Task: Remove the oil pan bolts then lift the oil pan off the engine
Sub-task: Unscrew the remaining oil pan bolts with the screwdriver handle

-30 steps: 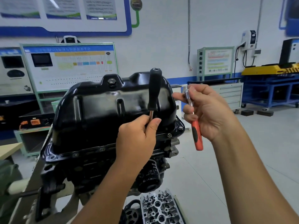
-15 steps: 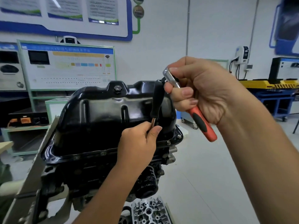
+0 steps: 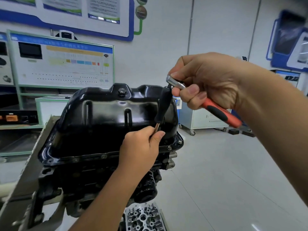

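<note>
On top of the engine (image 3: 100, 177) sits the shiny black pan (image 3: 106, 124), its bolts (image 3: 169, 147) along the rim. Left hand (image 3: 141, 147) pinches the shaft of a black-handled driver (image 3: 162, 107). Right hand (image 3: 205, 80) grips a red ratchet (image 3: 215, 110), head touching the driver's top. Behind stand a white wall and grey floor.

No text, brand or number can be read. The wall posters (image 3: 103, 9) carry lines of print too blurred to make out, and the display board (image 3: 66, 64) behind the engine shows only coloured blocks, a yellow heading bar and dotted rows, all illegible.
</note>
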Demonstrator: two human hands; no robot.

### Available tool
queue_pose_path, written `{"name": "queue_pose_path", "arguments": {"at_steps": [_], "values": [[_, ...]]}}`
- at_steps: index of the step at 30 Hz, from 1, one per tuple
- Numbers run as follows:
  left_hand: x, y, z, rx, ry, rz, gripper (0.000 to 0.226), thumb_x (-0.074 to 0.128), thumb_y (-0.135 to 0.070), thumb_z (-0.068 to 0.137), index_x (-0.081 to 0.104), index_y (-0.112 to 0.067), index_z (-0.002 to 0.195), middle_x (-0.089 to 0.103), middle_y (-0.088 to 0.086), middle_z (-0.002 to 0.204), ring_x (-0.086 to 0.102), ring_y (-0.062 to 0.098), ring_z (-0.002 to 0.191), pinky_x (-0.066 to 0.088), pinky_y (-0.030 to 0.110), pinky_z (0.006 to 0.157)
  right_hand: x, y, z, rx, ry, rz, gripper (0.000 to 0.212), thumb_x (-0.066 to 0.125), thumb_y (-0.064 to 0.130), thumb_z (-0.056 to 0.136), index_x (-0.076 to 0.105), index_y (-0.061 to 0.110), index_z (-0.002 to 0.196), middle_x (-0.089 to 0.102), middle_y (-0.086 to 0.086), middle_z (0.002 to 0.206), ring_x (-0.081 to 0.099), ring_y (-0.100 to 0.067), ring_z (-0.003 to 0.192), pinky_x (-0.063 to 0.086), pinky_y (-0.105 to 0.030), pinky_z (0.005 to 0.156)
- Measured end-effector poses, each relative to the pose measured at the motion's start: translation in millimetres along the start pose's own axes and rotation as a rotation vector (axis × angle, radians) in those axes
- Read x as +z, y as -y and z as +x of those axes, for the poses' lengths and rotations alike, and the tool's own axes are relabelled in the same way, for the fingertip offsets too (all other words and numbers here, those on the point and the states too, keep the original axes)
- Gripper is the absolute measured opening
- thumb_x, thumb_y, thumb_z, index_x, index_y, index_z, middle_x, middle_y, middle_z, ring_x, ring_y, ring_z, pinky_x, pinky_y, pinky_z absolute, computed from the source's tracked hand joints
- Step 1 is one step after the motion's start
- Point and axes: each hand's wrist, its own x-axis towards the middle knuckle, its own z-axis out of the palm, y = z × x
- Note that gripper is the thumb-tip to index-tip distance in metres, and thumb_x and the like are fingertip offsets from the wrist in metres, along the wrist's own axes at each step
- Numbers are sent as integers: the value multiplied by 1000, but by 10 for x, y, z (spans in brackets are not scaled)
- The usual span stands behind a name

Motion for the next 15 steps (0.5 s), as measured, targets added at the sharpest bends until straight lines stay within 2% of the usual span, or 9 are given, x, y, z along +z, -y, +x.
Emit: {"name": "queue_pose_path", "arguments": {"at_steps": [5, 9, 12, 15], "values": [[-11, -32, -30, -14, 13, 14, 46, 67, -39, 96, 40, -33, 59, 36, -9, 45, 39, 14, 43, 34, 28, 45, 22, 60, -43, 34, -26, -106, 9, 49, 6, 96, 51, 10, 89, 60, -15, 66, 38, -10, 38, 32, -19, 33], [10, -62, -39, -20, -11, 66, 41, 66, -40, 97, 51, -19, 65, 40, -8, 48, 46, 22, 45, 35, 29, 46, 100, 46, -63, 54, -77, -8, 14, 45, 5, 99, 48, 9, 87, 56, -12, 63, 34, -9, 38, 29, -18, 32], [30, -103, -70, 10, -70, 117, 40, 70, -34, 96, 52, -16, 64, 37, -11, 49, 42, 20, 44, 25, 24, 45, 171, 36, -105, 98, -125, 108, 15, 45, 5, 102, 50, 4, 88, 57, -11, 62, 37, -8, 37, 33, -17, 32], [32, -148, -84, 23, -112, 153, 44, 76, -27, 93, 46, -17, 62, 33, -11, 52, 34, 19, 43, 14, 19, 47, 284, 32, -158, 100, -175, 192, 18, 49, 3, 104, 55, -1, 87, 58, -13, 68, 48, -10, 34, 48, -21, 34]]}}
